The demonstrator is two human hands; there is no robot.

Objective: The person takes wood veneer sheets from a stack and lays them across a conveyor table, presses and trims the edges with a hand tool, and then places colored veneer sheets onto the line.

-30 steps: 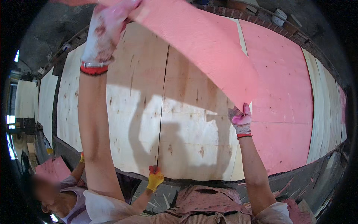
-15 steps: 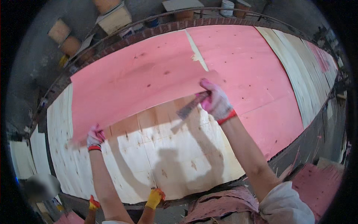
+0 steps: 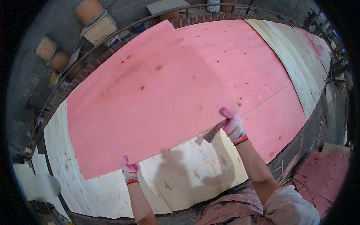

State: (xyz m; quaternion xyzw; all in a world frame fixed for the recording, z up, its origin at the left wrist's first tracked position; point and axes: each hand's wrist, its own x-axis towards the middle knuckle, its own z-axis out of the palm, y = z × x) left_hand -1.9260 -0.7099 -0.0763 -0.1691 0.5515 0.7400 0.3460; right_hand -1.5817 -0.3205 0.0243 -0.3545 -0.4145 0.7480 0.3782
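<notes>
A large pink wood veneer sheet (image 3: 146,101) slants over pale veneer (image 3: 183,183) and overlaps other pink veneer (image 3: 258,71) at right. My left hand (image 3: 130,171), in a white glove stained pink with a red cuff, grips the sheet's near edge, thumb on top. At the sheet's near right corner, my right hand (image 3: 233,125) pinches the edge in a similar glove. It also holds a dark flat-bladed scraper (image 3: 214,134), which points down toward the left. The fingers beneath the sheet are hidden.
Bare pale sheets (image 3: 290,56) lie at the far right. A curved metal rail (image 3: 153,15) and a brick edge (image 3: 210,17) run behind the work surface. Boxes (image 3: 99,30) stand on the floor beyond. Pink pieces (image 3: 322,180) are stacked at lower right.
Both hands have drawn the pink sheet nearer and to the right, so it covers more pale veneer. Another person's yellow-and-orange gloved hands have left the lower edge of view.
</notes>
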